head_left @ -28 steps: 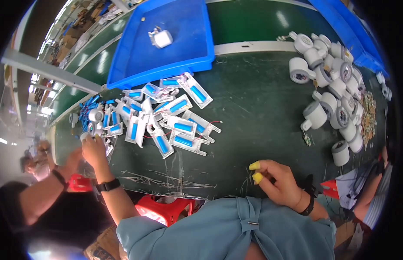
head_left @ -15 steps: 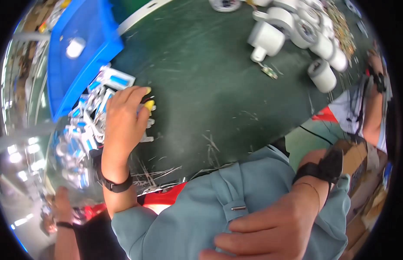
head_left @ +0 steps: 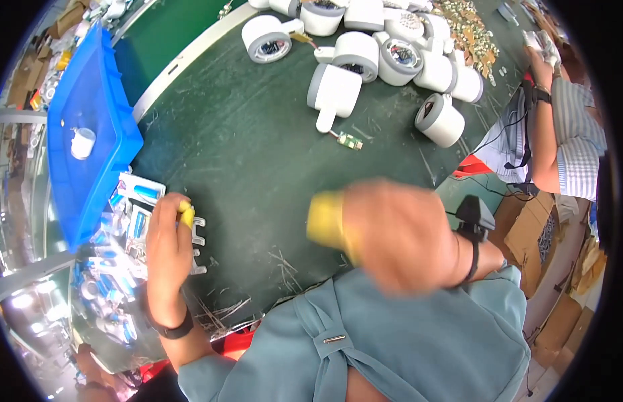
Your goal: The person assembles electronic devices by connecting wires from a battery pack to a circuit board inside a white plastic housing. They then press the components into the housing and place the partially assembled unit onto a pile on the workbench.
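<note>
Before us spreads the dark green worktop point(head_left: 244, 161), with the blue tray point(head_left: 90, 181) along its left side. White housings point(head_left: 337, 90) cluster across the far side. White cases with blue cells point(head_left: 145, 191) lie heaped at the left, just nearer us than the tray. Our right hand point(head_left: 400, 234) is a blur above the near edge, fingers curled — we cannot tell whether they grip anything. Our left hand point(head_left: 169, 242) reaches over the cases, yellow-tipped thumb and finger close together — whether pinching something, we cannot tell. A small circuit board point(head_left: 350, 141) lies beside one housing.

batteries point(head_left: 146, 192) blue; fingers point(head_left: 187, 216) yellow-tipped; housings point(head_left: 339, 86) white-grey; tabletop point(head_left: 237, 157) green
</note>
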The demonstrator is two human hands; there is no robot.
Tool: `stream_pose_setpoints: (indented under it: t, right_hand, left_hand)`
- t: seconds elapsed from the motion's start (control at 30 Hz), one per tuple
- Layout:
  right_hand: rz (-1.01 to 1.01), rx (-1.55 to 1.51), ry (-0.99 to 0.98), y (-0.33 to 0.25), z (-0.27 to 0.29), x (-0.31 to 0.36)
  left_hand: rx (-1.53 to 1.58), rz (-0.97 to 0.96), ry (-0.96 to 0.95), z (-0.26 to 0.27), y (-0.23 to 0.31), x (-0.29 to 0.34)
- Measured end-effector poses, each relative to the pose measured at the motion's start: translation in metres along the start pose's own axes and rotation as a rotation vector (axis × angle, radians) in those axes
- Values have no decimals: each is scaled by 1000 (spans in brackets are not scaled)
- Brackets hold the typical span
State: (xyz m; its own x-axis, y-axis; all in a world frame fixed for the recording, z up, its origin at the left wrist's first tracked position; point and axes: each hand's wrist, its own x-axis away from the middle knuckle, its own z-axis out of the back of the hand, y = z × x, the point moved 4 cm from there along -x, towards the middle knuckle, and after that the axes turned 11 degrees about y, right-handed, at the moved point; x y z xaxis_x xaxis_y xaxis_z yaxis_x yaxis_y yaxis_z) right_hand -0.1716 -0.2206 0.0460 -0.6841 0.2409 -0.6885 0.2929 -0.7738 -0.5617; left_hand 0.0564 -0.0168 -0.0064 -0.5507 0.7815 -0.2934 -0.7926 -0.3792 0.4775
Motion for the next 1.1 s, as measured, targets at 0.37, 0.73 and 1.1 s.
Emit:
stream_pose_setpoints:
  t: [0.37,0.73,1.1]
  right_hand:
    - [-593,388,-93,82,-25,25]
    - [-1251,-876,-528,38,-103,44]
    - [-1305,-1006,-611,31,-115,44]
  left_hand:
    - [734,486,-29,-31,11,46]
    - [573,240,-11,-34,38,41]
    - [492,155,-5,-32,48,40]
